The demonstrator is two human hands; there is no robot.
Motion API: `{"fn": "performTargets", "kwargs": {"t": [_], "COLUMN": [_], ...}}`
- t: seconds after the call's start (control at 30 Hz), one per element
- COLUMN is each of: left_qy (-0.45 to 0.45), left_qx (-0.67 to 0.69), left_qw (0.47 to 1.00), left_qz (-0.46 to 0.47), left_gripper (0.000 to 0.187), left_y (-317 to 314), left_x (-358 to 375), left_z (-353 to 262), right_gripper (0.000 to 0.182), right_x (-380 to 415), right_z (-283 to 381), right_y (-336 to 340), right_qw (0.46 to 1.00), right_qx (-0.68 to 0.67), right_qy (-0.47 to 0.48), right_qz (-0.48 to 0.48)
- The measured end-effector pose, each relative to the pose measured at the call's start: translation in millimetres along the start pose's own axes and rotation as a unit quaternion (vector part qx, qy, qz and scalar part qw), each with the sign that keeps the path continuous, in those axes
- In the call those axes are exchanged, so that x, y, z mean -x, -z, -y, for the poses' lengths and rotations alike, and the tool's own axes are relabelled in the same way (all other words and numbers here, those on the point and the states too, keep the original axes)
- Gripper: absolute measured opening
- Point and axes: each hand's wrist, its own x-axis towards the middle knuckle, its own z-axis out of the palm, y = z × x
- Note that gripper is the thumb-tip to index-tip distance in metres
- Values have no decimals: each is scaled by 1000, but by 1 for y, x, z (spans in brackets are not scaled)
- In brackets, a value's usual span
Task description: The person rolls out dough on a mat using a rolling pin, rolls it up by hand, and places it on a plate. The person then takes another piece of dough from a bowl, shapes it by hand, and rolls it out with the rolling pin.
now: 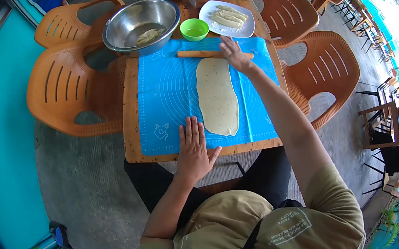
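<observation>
A long, flat sheet of speckled dough (217, 97) lies lengthwise on a blue baking mat (160, 87) printed with circles. Across its far end rests a wooden rolling pin (198, 54). My right hand (236, 56) lies over the right part of the pin, fingers stretched out flat rather than wrapped round it. Near the mat's front edge, my left hand (193, 147) presses flat, its fingers extended and its thumb out to the side. It holds nothing and is apart from the dough, to its left.
Behind the mat stand a steel bowl (116, 32) with dough pieces inside, a small green bowl (194, 29), and a white plate (246, 30) bearing floured dough pieces. Orange chairs (65, 86) flank the wooden table (133, 132) on both sides.
</observation>
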Motion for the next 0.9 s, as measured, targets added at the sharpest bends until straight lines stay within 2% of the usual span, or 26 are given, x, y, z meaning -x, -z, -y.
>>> {"fn": "performTargets", "kwargs": {"t": [0.03, 0.07, 0.17, 0.2, 0.27, 0.37, 0.47, 0.67, 0.73, 0.87, 0.9], "left_qy": [-1, -2, 3, 2, 0, -2, -5, -4, -4, -2, -2], "left_qx": [0, 1, 3, 3, 4, -1, -1, 0, -1, 5, 4], "left_qw": [1000, 1000, 1000, 1000, 1000, 1000, 1000, 1000, 1000, 1000, 1000], "left_qz": [-3, -6, 8, 8, 6, 0, -1, -4, -5, -5, -4], "left_gripper": [99, 99, 99, 99, 99, 99, 99, 100, 100, 101, 101], "left_y": [0, 0, 5, 5, 4, 3, 3, 2, 3, 2, 2], "left_x": [1, 0, -2, -2, -1, -1, 0, -1, -1, -1, 0], "left_z": [0, 0, -2, -2, -1, -2, -1, 0, -1, 0, 0], "right_gripper": [61, 61, 43, 43, 40, 33, 32, 30, 31, 33, 35], "right_x": [12, 18, 32, 38, 54, 64, 59, 41, 34, 18, 13], "right_z": [28, 34, 19, 17, 16, 12, 9, 8, 14, 22, 23], "right_y": [15, 21, 29, 33, 40, 42, 48, 45, 38, 17, 12], "right_qw": [986, 986, 978, 978, 966, 954, 965, 965, 976, 976, 974], "right_qx": [-140, -140, -12, -11, 173, 219, 218, 198, 163, 170, 166], "right_qy": [-72, -72, 52, 51, 109, 121, 90, 118, 107, 76, 67], "right_qz": [-59, -60, -200, -200, -162, -165, -113, -128, -98, -109, -139]}}
